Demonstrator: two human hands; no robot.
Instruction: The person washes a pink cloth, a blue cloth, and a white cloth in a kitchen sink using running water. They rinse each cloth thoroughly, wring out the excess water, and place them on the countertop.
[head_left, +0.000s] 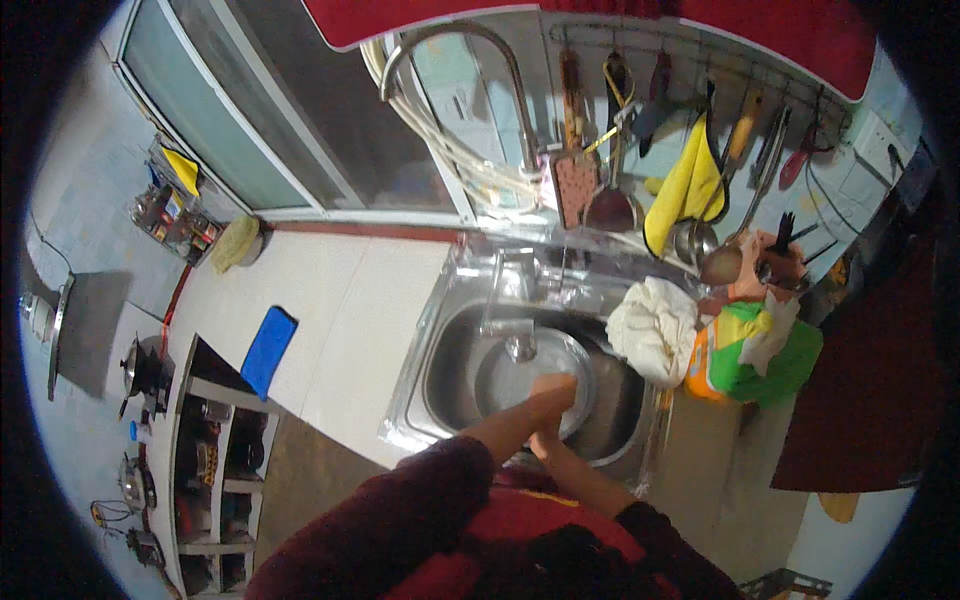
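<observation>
A round metal basin (491, 375) sits inside the stainless steel sink (442, 352) in front of me. My left hand (555, 394) is over the near right part of the basin, blurred. Close against it, slightly nearer to my body, is my right hand (543, 439), partly covered by the left one. The fingers are too blurred and hidden to show whether they hold anything. Just beyond my hands, the head of a metal tap (517, 337) reaches over the basin. A bunched white cloth (652, 330) lies at the sink's right rim.
Right of the sink stands a green and orange tissue pack (780, 360). A blue cloth (270, 351) lies on the white counter (360, 307). Behind the sink rises a gooseneck faucet (517, 82); utensils and a yellow cloth (686, 191) hang from a rail. A red hood (600, 11) overhangs.
</observation>
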